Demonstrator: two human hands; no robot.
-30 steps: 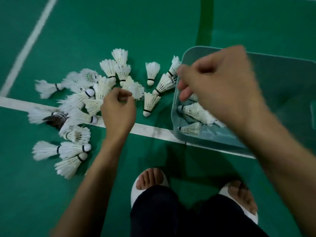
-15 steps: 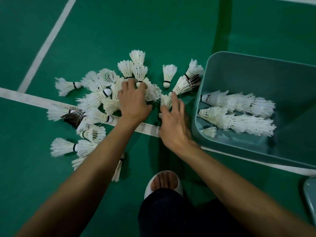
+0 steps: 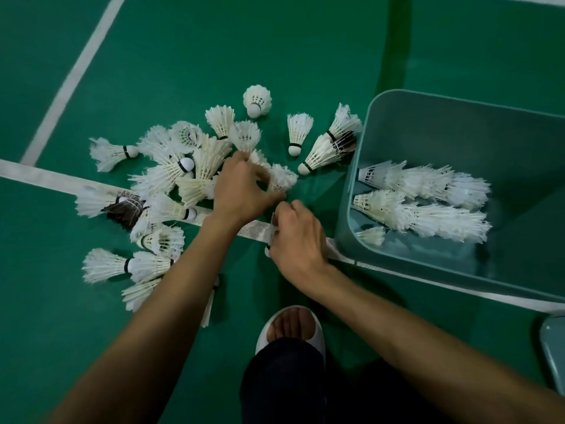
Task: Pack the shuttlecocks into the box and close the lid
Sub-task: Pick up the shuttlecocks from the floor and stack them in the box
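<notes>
Several white feather shuttlecocks (image 3: pixel 171 175) lie scattered on the green court floor left of a grey-green plastic box (image 3: pixel 345 221). Inside the box rest two nested rows of shuttlecocks (image 3: pixel 428 215) and one loose one. My left hand (image 3: pixel 241 191) sits at the right edge of the pile, fingers pinched on a fluffy shuttlecock (image 3: pixel 282 177). My right hand (image 3: pixel 296 240) is just beside it, closed around a shuttlecock (image 3: pixel 272 237) whose cork end pokes out below the palm.
The box lid's corner (image 3: pixel 553 356) shows at the lower right edge. White court lines (image 3: pixel 61 182) cross under the pile. My foot in a white sandal (image 3: pixel 290 328) stands below the hands. A dark-feathered shuttlecock (image 3: pixel 125 209) lies at the pile's left.
Both hands, flat on the pile half a second ago, have curled shut, each on a shuttlecock. One second ago the right hand was up over the box.
</notes>
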